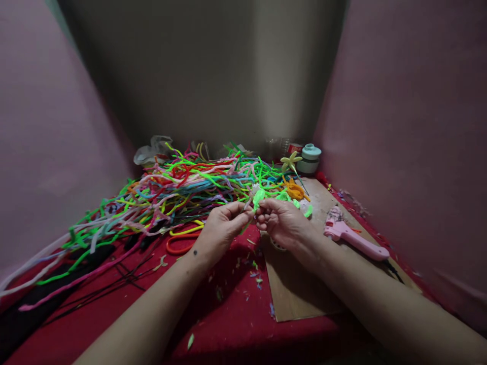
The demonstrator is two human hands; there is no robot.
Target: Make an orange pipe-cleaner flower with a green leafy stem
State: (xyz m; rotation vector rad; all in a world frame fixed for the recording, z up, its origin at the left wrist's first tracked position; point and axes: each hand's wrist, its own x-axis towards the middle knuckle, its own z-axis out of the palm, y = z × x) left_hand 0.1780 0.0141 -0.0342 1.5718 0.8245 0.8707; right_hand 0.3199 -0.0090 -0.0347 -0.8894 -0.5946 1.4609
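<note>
Head view: my left hand [222, 225] and right hand [283, 220] meet at the middle of the table, fingertips nearly touching, and both pinch a short neon-green pipe cleaner piece [257, 198]. It pokes up and slightly away from the pinch, its long axis tilted near upright, sitting just above the gap between the thumbs. Both hands are equally close; each is closed on it. Both forearms come in low from the bottom corners, wrists raised off the red cloth [228, 314]. Behind the hands sprawls the pile of coloured pipe cleaners [171, 190]. To my right, on the cardboard sheet [300, 294], lies a pink glue gun [353, 238], well apart from the fingers.
</note>
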